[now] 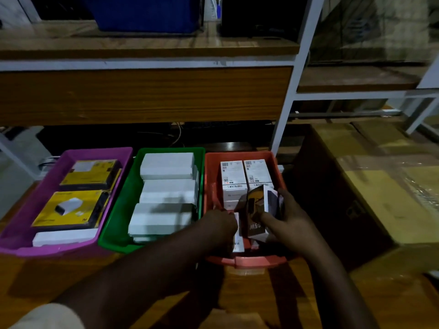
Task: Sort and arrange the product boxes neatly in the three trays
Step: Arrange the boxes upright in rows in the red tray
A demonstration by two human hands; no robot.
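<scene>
Right hand [288,218] grips tilted carton [257,210] inside orange tray [247,261], left hand [219,224] curled beside; light, stiff card—hold flat sides.

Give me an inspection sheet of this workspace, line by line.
Surface: wooden table, dimly lit, carrying three trays side by side.
Job's things: purple tray holds yellow boxes and a white box; green tray holds stacked white boxes; red tray holds upright white boxes at the back.
Clutter: nothing seen on the table outside the trays.
Hands: left hand reaches into the red tray; right hand grips a dark box marked 65W, tilted.
Cables: loose wires behind the trays.
Surroundings: shelving behind, blue bin on it, taped cardboard carton to the right.
</scene>
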